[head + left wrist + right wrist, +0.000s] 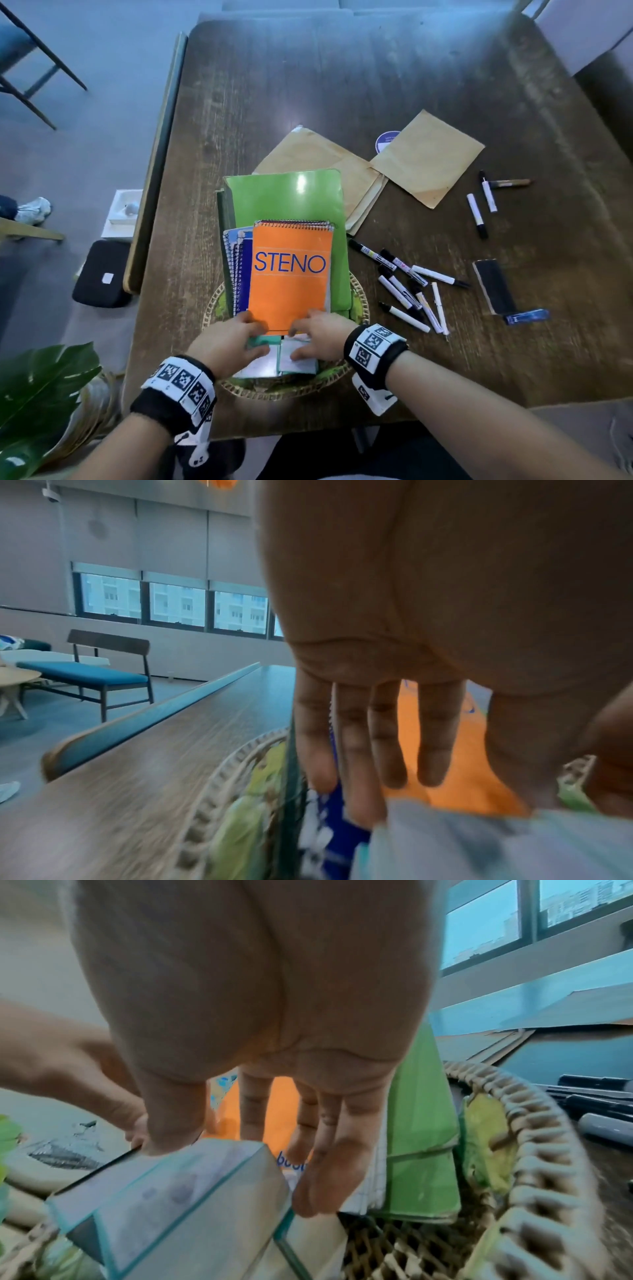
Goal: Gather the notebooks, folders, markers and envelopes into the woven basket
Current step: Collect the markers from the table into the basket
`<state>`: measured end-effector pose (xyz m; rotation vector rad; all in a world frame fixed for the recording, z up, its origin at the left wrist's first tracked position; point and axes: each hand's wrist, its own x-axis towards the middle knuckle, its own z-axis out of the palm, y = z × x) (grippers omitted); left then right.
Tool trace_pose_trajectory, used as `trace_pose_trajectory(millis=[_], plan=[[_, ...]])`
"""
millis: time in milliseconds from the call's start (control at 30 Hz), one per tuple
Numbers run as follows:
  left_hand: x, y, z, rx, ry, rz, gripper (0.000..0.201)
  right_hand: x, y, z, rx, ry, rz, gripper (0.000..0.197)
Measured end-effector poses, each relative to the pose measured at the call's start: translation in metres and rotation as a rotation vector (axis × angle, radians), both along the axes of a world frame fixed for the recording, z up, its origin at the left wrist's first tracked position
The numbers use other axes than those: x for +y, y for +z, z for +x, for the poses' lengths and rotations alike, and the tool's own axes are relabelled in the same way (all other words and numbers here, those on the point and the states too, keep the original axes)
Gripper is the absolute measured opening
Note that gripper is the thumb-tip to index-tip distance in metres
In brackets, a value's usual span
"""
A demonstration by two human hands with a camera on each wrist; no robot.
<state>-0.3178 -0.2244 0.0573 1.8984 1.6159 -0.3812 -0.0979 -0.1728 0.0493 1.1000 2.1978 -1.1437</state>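
The woven basket (pixel 360 298) sits at the table's near edge. It holds a green folder (pixel 284 198), blue spiral notebooks (pixel 239 267) and an orange STENO notebook (pixel 289 274) on top. Two small teal-edged pads (pixel 298 365) lie at the notebook's near end. My left hand (pixel 258 339) pinches the left pad (pixel 479 840), fingertips against the notebooks. My right hand (pixel 296 344) pinches the right pad (pixel 171 1204), thumb on its top edge and fingers behind it. Several markers (pixel 404 284) lie scattered to the right of the basket. Brown envelopes (pixel 428 157) lie beyond.
A black eraser (pixel 493 287) and a small blue item (pixel 527 317) lie at the far right. More markers (pixel 478 212) sit near the envelopes. A bench (pixel 154 164) runs along the table's left edge. A plant leaf (pixel 41 387) is at the near left.
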Motion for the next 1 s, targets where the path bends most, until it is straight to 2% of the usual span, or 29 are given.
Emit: trace_pose_trajectory(millis=[67, 200, 300, 367, 467, 633, 733, 833, 1000], plan=[[0.009, 0.013, 0.012, -0.013, -0.011, 0.137, 0.042, 0.004, 0.005, 0.006, 0.028, -0.104, 0.043, 0.050], [0.035, 0.037, 0.054, -0.184, -0.002, 0.306, 0.029, 0.021, 0.020, 0.046, 0.092, -0.346, 0.126, 0.029], [0.055, 0.039, 0.094, -0.342, 0.015, 0.281, 0.022, 0.036, 0.023, 0.091, 0.073, -0.471, 0.139, 0.028], [0.070, 0.035, 0.129, -0.400, -0.032, 0.259, 0.024, 0.047, 0.021, 0.130, 0.008, -0.531, 0.114, 0.028], [0.089, 0.034, 0.187, -0.420, -0.094, 0.219, 0.023, 0.060, 0.011, 0.197, -0.111, -0.636, 0.105, 0.024], [0.115, 0.018, 0.267, -0.418, -0.126, 0.146, 0.024, 0.076, -0.012, 0.301, -0.334, -0.815, 0.224, 0.023], [0.131, 0.000, 0.308, -0.396, -0.109, 0.049, 0.022, 0.088, -0.033, 0.344, -0.412, -0.861, 0.280, 0.050], [0.144, -0.023, 0.342, -0.356, -0.059, -0.052, 0.020, 0.098, -0.053, 0.360, -0.420, -0.880, 0.228, 0.075], [0.154, -0.055, 0.367, -0.157, 0.082, -0.121, 0.023, 0.126, -0.069, 0.367, -0.376, -0.815, 0.208, 0.083]])
